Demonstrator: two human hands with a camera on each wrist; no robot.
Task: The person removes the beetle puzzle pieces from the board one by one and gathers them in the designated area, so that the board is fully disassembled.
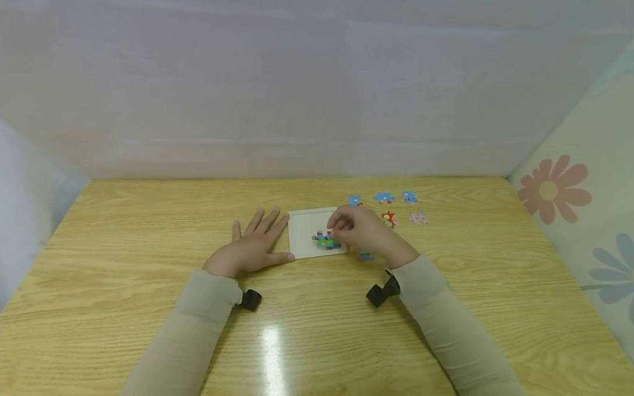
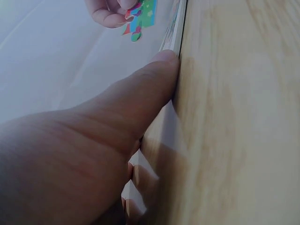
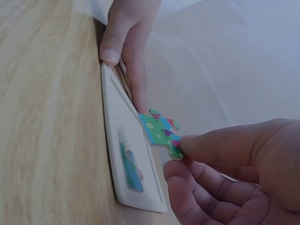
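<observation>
My right hand (image 1: 367, 231) pinches a green and blue jigsaw puzzle piece (image 3: 159, 129) between thumb and fingers. The piece is tilted and held above a white puzzle tray (image 1: 302, 236). Low on the tray in the right wrist view is a green and blue patch (image 3: 131, 166); I cannot tell whether it is another piece or a reflection. My left hand (image 1: 250, 250) lies on the table with spread fingers. Its thumb (image 2: 150, 77) touches the tray's left side near the front corner, and a fingertip meets the back corner.
Several loose jigsaw pieces lie right of the tray, among them a blue one (image 1: 384, 197), a red one (image 1: 388, 219) and a pink one (image 1: 418, 218). Another piece (image 1: 367, 255) is partly hidden by the right hand. White cloth (image 1: 293, 105) hangs behind the wooden table (image 1: 140, 239).
</observation>
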